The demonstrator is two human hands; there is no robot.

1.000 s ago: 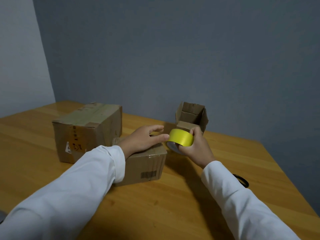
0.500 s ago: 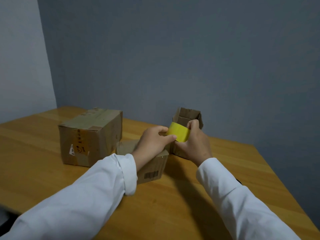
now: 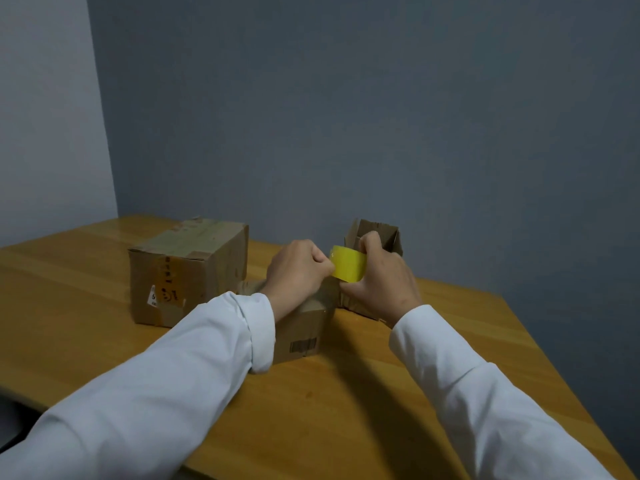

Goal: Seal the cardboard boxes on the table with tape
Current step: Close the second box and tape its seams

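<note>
My right hand grips a yellow roll of tape above the middle of the table. My left hand has its fingers curled against the roll's left edge and pinches at it. Below both hands sits a small closed cardboard box with a barcode on its front. A larger box, taped on top, stands to the left. Behind my right hand stands a small box with its flaps open, partly hidden.
The wooden table runs up to a grey wall at the back. Its right edge slants away near the right forearm. Both white sleeves cross the table's front part.
Both hands rose with the tape roll. My left hand went from flat on the small box to curled against the roll. The camera tilted up, and the dark object at right left view.
</note>
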